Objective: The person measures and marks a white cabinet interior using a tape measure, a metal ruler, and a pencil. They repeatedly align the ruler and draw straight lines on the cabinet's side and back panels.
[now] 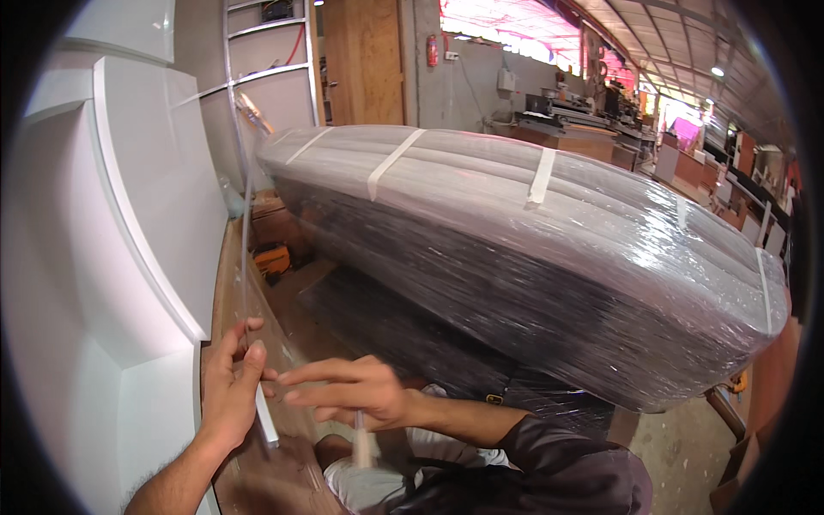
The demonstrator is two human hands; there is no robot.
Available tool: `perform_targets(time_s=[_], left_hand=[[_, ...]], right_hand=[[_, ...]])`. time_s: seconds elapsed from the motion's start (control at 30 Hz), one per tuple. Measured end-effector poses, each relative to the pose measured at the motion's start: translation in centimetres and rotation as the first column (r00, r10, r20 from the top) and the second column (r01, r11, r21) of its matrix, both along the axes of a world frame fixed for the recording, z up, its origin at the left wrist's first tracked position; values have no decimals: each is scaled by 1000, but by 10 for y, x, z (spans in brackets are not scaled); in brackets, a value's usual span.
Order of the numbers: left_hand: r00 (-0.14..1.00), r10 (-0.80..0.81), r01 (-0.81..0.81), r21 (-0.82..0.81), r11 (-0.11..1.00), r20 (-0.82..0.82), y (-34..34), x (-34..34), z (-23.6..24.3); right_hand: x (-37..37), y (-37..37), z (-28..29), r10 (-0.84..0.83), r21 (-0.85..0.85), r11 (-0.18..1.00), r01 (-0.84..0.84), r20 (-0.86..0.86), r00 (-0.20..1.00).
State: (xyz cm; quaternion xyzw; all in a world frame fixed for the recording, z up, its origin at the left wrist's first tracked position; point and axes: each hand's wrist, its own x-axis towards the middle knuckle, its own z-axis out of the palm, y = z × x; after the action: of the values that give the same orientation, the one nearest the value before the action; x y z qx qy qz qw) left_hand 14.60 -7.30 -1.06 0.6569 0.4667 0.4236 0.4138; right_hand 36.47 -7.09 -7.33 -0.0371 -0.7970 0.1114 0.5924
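My left hand (230,390) is closed around a long, thin white strip (267,421). The strip's near end sticks out below my thumb, and its far part rises past the fingers toward the ladder. Close by on the right is my right hand (356,390), its index and middle fingers stretched toward the strip and blurred by motion. Whether those fingertips touch it I cannot tell. Beneath the right palm hangs a small tool with a thin shaft and pale end (362,446), apparently held by the curled fingers; its exact kind is too blurred to name.
White glossy cabinet panels (154,172) stand close on the left, beside a brown board (266,463). A large plastic-wrapped bundle (515,257) fills the middle and right. Behind are a metal ladder (270,73), a wooden door (365,64) and an orange-and-black tool (273,260).
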Motion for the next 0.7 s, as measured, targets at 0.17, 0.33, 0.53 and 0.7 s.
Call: perform_targets(time_s=[0.17, 0.33, 0.53, 0.7], left_hand=[[970, 150, -75, 348, 934, -194, 10, 7, 21], [924, 330, -19, 837, 548, -194, -2, 10, 65], [784, 602, -61, 948, 314, -149, 38, -44, 89], [623, 768, -145, 943, 301, -150, 62, -123, 96]], right_hand=[[64, -19, 42, -382, -135, 924, 358, -280, 881], [101, -15, 86, -182, -295, 955, -7, -608, 773], [66, 31, 119, -43, -242, 959, -146, -635, 771], [-22, 78, 155, -159, -338, 941, 17, -398, 903]])
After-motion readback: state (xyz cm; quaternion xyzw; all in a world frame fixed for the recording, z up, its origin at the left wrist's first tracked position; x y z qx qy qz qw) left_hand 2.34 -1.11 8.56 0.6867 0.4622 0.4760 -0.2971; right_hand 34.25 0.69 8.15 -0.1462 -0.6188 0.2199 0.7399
